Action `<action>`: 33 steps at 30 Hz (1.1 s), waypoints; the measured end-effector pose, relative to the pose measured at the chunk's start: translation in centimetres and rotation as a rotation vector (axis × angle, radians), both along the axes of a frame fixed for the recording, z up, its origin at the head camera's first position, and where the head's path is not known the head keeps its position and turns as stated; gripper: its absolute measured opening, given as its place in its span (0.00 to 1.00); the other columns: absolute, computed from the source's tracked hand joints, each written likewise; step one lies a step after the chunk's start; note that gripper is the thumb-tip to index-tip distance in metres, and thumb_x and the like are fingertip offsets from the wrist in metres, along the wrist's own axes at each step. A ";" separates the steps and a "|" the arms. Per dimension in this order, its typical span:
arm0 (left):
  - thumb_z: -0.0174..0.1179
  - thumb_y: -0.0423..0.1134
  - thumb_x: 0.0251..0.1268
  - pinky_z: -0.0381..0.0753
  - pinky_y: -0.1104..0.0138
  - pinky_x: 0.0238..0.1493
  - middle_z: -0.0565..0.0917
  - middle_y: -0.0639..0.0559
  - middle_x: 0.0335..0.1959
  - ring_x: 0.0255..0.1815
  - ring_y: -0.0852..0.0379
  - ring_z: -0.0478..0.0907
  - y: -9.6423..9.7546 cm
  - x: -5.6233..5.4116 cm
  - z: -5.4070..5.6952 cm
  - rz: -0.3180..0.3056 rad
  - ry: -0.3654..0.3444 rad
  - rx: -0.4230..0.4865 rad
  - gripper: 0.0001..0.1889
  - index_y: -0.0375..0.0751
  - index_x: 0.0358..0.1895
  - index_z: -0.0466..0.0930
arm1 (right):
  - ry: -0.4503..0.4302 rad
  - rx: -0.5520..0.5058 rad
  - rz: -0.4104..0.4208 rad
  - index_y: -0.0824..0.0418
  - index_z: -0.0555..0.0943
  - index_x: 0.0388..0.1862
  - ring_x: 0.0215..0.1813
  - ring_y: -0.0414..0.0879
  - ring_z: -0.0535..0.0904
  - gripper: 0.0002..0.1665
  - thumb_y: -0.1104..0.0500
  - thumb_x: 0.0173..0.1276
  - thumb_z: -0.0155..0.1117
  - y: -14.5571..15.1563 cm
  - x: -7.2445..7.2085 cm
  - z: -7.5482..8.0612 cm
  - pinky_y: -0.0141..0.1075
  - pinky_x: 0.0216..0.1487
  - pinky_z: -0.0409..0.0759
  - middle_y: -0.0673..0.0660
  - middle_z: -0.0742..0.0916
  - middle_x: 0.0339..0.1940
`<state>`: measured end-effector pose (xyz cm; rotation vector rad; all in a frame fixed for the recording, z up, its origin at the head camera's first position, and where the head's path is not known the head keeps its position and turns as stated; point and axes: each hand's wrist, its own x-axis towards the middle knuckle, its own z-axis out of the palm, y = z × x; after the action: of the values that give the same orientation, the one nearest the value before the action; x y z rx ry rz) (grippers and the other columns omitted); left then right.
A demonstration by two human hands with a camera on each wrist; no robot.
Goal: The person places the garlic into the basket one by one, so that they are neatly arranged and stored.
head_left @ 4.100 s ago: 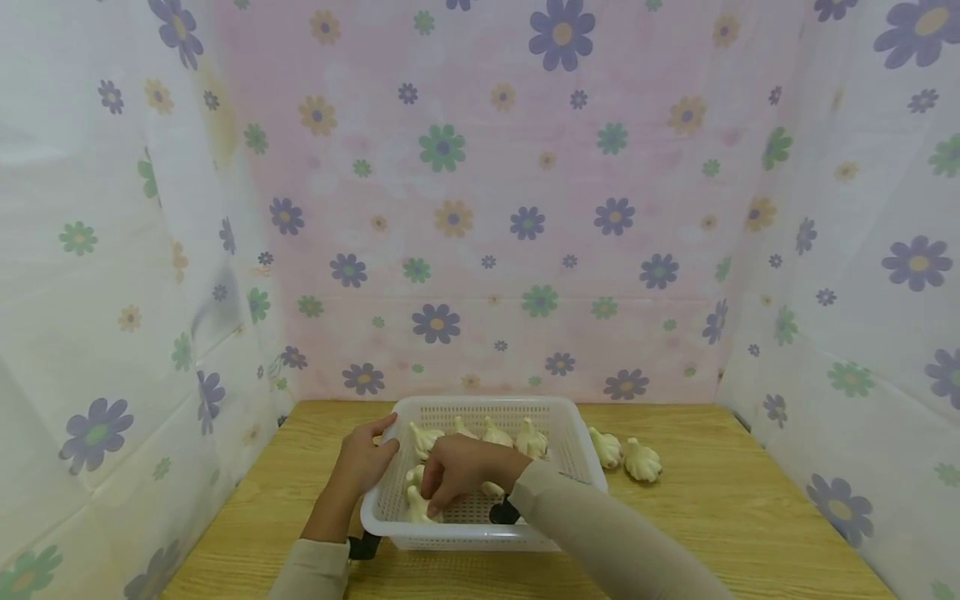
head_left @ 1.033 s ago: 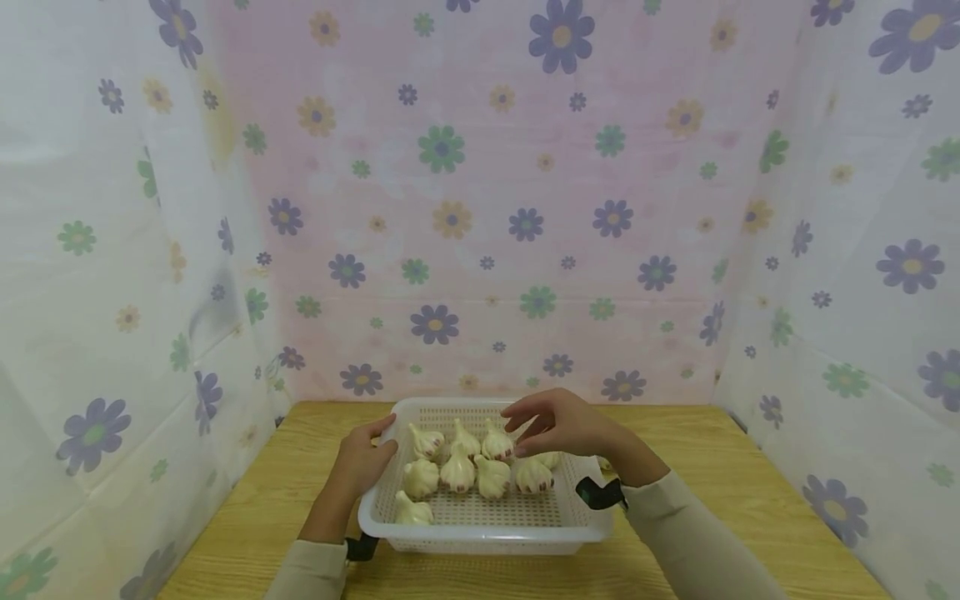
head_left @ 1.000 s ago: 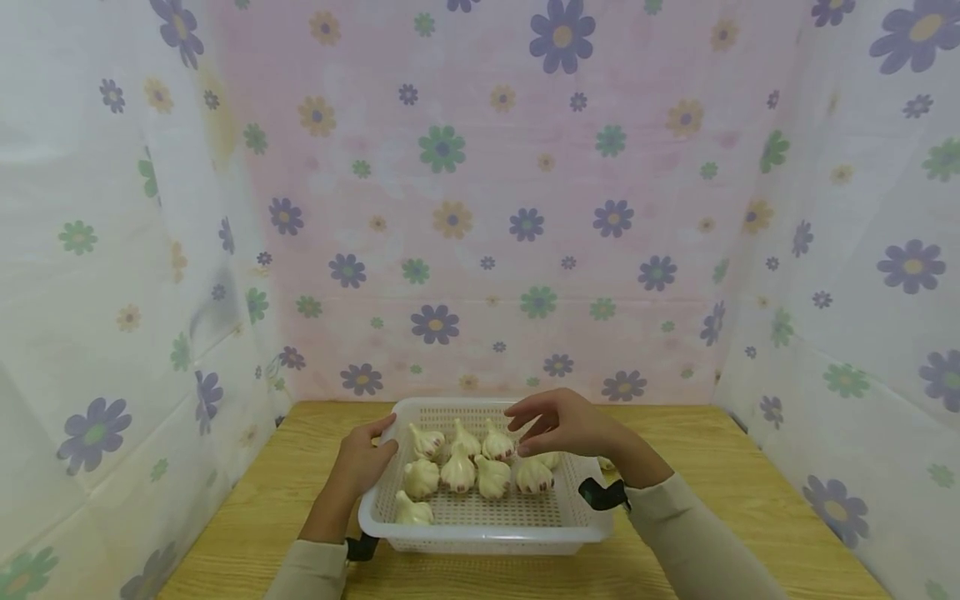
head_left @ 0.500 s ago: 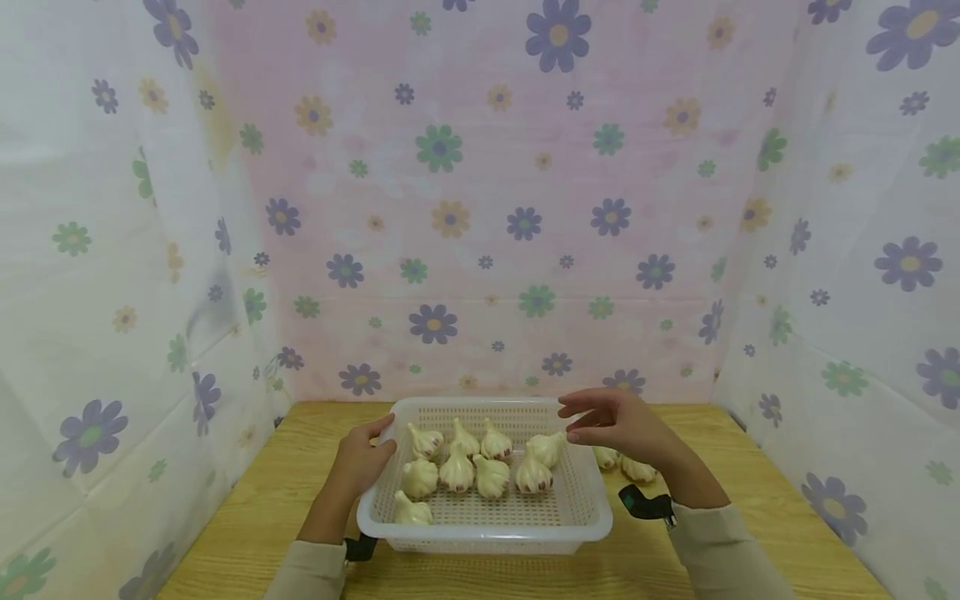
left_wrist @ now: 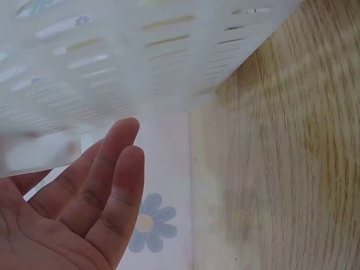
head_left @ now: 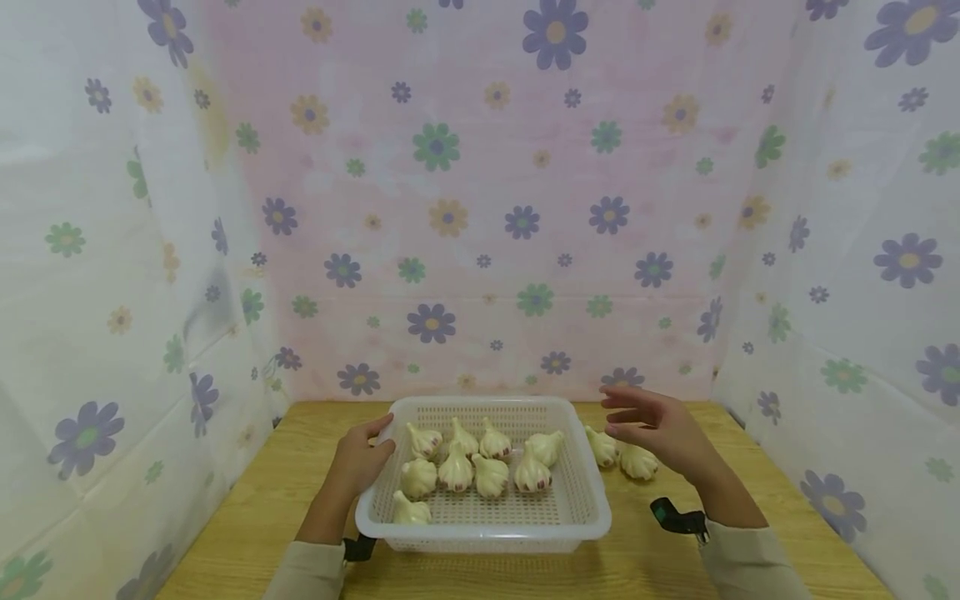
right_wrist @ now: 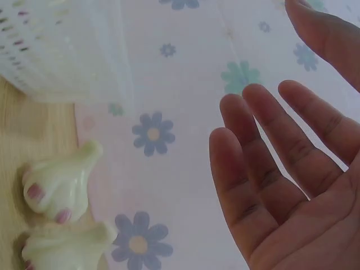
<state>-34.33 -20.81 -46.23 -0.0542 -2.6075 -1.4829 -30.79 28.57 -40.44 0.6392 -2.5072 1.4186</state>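
Several cream-white garlic bulbs (head_left: 491, 477) with reddish marks sit in a white slotted plastic basket (head_left: 480, 532). At the basket's left rim my left hand (head_left: 358, 458) holds on, thumb over the edge. The left wrist view shows that hand's other fingers (left_wrist: 125, 180), fairly straight, under the rim beside the outer wall. To the right of the basket my right hand (head_left: 663, 429) hovers with fingers loosely spread and nothing in them. Near it on the table lie two more bulbs, a garlic bulb (head_left: 637, 462) and a garlic bulb (head_left: 602, 448) beside the basket wall.
The wooden table (head_left: 262, 500) carries the basket near its middle. A flower-patterned pink and white cloth (head_left: 480, 333) stands behind the table and along both sides. A black wrist camera (head_left: 677, 517) sits at the right sleeve.
My right hand has let go of a garlic bulb inside the basket and moved right, out over the rim towards the bulbs on the table. My left hand stays at the rim.
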 end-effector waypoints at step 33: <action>0.58 0.39 0.70 0.88 0.59 0.32 0.77 0.33 0.70 0.39 0.51 0.88 -0.1 -0.1 -0.3 0.000 0.021 0.001 0.30 0.47 0.76 0.72 | -0.276 0.016 -0.264 0.55 0.65 0.81 0.79 0.75 0.59 0.49 0.38 0.68 0.70 5.4 -2.4 -8.0 0.61 0.65 0.79 0.66 0.61 0.84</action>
<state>-34.39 -20.92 -46.52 -0.0692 -2.5899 -1.4754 -33.23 34.02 -48.45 0.1102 -2.6858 1.4723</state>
